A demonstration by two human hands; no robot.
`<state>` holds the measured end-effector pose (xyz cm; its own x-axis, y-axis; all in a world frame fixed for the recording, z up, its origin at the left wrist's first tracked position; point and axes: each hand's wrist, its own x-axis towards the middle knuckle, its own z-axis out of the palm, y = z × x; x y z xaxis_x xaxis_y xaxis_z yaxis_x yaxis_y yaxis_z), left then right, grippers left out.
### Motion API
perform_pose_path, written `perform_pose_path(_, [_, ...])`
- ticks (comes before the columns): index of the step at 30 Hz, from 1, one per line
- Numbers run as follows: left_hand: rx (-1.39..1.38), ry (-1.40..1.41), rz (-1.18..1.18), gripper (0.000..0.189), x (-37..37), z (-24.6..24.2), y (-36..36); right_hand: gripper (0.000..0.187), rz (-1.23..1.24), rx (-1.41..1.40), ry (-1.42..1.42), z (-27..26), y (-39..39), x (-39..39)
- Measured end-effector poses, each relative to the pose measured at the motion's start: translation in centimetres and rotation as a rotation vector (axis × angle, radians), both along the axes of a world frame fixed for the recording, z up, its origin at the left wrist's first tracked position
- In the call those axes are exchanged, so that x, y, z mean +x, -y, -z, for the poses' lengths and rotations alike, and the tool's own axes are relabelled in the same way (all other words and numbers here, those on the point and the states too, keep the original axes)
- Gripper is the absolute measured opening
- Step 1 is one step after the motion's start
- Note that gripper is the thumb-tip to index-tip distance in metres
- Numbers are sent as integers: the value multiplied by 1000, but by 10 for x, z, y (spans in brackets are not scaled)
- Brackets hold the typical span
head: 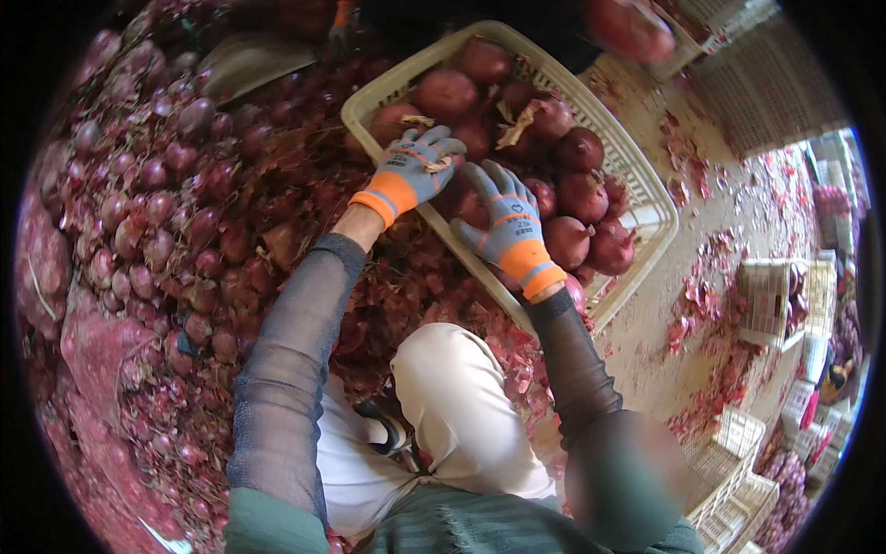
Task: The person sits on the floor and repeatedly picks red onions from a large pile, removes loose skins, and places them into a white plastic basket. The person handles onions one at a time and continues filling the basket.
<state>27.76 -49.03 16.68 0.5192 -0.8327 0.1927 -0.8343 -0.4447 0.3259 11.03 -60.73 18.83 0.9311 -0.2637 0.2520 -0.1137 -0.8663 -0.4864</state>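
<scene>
A cream plastic crate [495,29] full of large red onions [446,95] lies before me, its long sides slanting across the view. My left hand [410,172], in a grey glove with an orange cuff, reaches over the near-left rim with fingers spread on the onions. A scrap of dry skin [437,165] lies against its fingers. Beside it, my right hand [511,220] in a matching glove rests on onions inside the crate, thumb apart from the fingers. Both palms are hidden from above; no onion is seen gripped.
A large heap of red onions [159,208] and loose skins spreads along my left. Across the crate is a person in dark clothes, with a blurred red onion [633,31] nearby. Onion skins litter the floor [637,367]. Further crates [772,305] stand at right.
</scene>
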Motion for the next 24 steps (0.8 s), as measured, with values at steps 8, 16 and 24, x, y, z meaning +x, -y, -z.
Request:
perform_pose_path(8, [48, 248, -135, 60, -15, -16, -24, 63, -290, 230, 137, 30, 9, 59])
perform_pose_path(16, [-110, -105, -82, 52, -33, 12, -237, 35, -214, 235, 42, 6, 8, 65])
perform_pose_path(24, [319, -313, -1223, 79, 16, 156, -377, 41, -173, -97, -46, 9, -5, 67])
